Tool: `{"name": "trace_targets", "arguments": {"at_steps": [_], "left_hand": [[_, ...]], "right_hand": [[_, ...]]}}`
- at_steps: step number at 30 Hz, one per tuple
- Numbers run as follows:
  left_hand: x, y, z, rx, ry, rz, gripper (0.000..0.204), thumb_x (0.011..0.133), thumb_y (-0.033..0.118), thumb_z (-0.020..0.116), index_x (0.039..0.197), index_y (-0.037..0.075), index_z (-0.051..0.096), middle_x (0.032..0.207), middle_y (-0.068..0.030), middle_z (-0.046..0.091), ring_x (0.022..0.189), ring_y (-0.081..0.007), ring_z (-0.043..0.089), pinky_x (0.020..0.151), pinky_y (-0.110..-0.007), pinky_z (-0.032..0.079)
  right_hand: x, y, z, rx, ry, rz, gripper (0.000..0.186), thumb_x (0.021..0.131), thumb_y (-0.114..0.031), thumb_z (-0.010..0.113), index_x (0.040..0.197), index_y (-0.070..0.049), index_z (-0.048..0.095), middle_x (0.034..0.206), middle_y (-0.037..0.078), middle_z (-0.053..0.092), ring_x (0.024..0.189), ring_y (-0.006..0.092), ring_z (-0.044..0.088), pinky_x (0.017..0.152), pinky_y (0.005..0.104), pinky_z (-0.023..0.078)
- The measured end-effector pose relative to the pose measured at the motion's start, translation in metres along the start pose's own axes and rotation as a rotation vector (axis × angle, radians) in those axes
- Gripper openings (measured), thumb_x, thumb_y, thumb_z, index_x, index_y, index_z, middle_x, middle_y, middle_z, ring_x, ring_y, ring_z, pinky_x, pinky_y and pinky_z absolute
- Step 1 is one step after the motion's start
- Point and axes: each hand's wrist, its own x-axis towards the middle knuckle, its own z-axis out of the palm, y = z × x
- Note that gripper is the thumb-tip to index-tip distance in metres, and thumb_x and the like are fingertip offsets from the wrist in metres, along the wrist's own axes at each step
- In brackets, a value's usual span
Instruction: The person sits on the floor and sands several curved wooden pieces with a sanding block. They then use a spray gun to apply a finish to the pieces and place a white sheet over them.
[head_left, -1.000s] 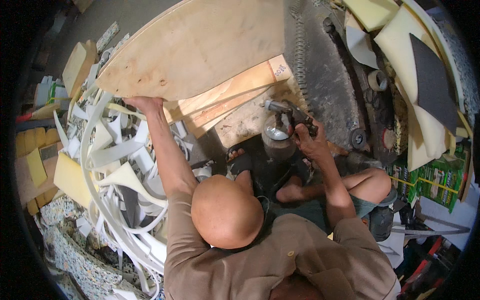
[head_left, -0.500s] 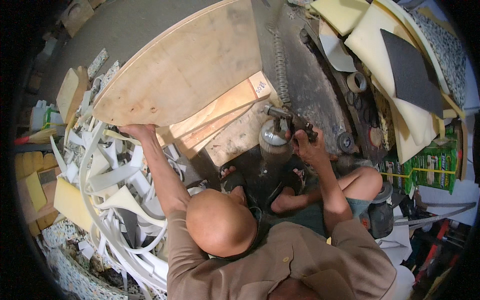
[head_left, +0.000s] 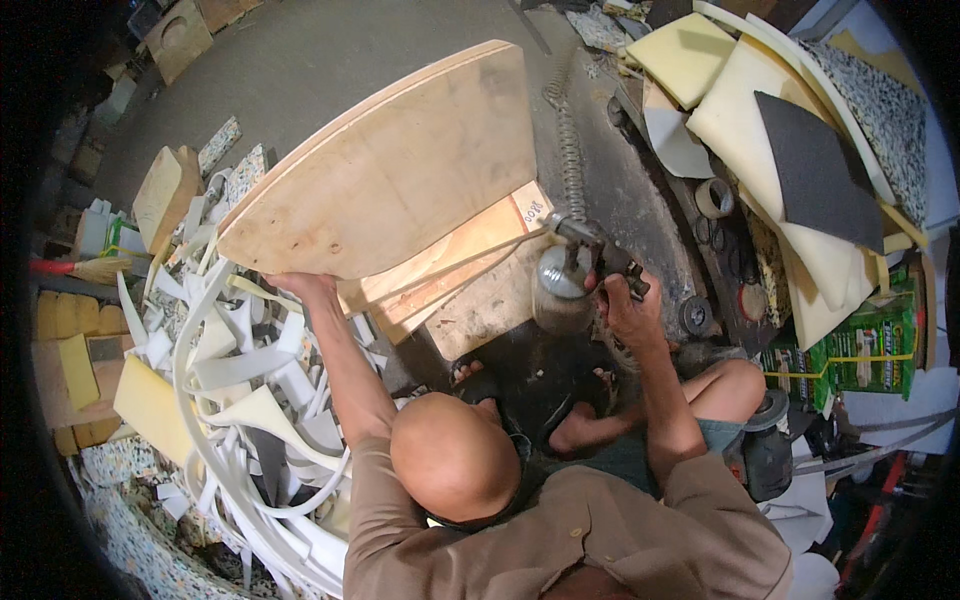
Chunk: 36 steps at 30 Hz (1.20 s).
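My big board [head_left: 390, 170] is pale tan with brown knots and grey smudges. The planks [head_left: 430, 262] are light yellow-brown with wavy wood lines, and 1 has dark marks. My spray gun [head_left: 610, 258] is black and grey. Its cup [head_left: 562, 312] is shiny silver on top and dull grey-brown below. The curly hose [head_left: 571, 150] is grey. My shirt [head_left: 490, 540] is plain brown, and my shorts [head_left: 622, 458] are blue-green. The foam strips [head_left: 240, 370] are white. The bendy sheets [head_left: 730, 125] are cream, and 1 flat sheet [head_left: 815, 175] is dark grey. The packets [head_left: 870, 365] are green with a yellow band [head_left: 868, 358].
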Motion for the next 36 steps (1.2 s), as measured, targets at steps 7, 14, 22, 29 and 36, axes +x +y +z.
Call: {"name": "trace_targets", "arguments": {"at_steps": [7, 14, 22, 29, 36], "left_hand": [[0.004, -0.002, -0.007, -0.006, -0.048, 0.035, 0.073, 0.097, 0.062, 0.029, 0.149, 0.012, 0.033, 0.146, -0.0107, 0.042, 0.132, -0.0317, 0.047, 0.104, -0.049, 0.047], [0.000, -0.001, -0.007, -0.048, -0.083, -0.021, 0.079, 0.095, 0.069, 0.027, 0.149, 0.012, 0.034, 0.147, -0.0111, 0.041, 0.133, -0.0323, 0.046, 0.106, -0.048, 0.046], [0.017, -0.018, -0.032, -0.109, 0.044, -0.049, 0.077, 0.097, 0.067, 0.024, 0.149, 0.011, 0.035, 0.150, -0.0103, 0.040, 0.134, -0.0333, 0.044, 0.113, -0.047, 0.035], [0.018, -0.016, -0.031, -0.083, -0.049, 0.069, 0.063, 0.099, 0.053, 0.030, 0.144, 0.010, 0.039, 0.143, -0.0100, 0.047, 0.129, -0.0322, 0.049, 0.105, -0.047, 0.044], [0.020, -0.018, -0.035, -0.161, -0.065, -0.042, 0.065, 0.098, 0.056, 0.030, 0.143, 0.011, 0.041, 0.142, -0.0093, 0.048, 0.128, -0.0308, 0.050, 0.104, -0.046, 0.046]], "right_hand": [[-0.006, -0.013, -0.002, 0.063, 0.096, 0.056, 0.047, 0.098, -0.048, 0.058, 0.095, -0.001, 0.064, 0.076, 0.003, 0.063, 0.052, 0.0071, 0.050, 0.045, 0.0240, 0.038], [0.007, -0.022, -0.001, -0.056, 0.221, -0.066, 0.048, 0.096, -0.051, 0.060, 0.094, -0.003, 0.063, 0.071, -0.003, 0.057, 0.057, 0.0050, 0.049, 0.052, 0.0224, 0.039], [0.003, -0.040, 0.029, -0.025, -0.109, -0.100, 0.054, 0.093, -0.052, 0.063, 0.106, 0.000, 0.063, 0.078, -0.001, 0.061, 0.062, 0.0068, 0.051, 0.055, 0.0243, 0.041], [-0.008, -0.037, 0.053, 0.049, -0.295, -0.064, 0.067, 0.086, -0.065, 0.063, 0.098, 0.001, 0.065, 0.078, 0.003, 0.065, 0.051, 0.0077, 0.050, 0.044, 0.0236, 0.037], [-0.025, -0.019, 0.033, -0.071, -0.189, 0.027, 0.055, 0.095, -0.054, 0.058, 0.100, 0.000, 0.065, 0.072, 0.000, 0.060, 0.059, 0.0087, 0.052, 0.052, 0.0251, 0.041]]}}
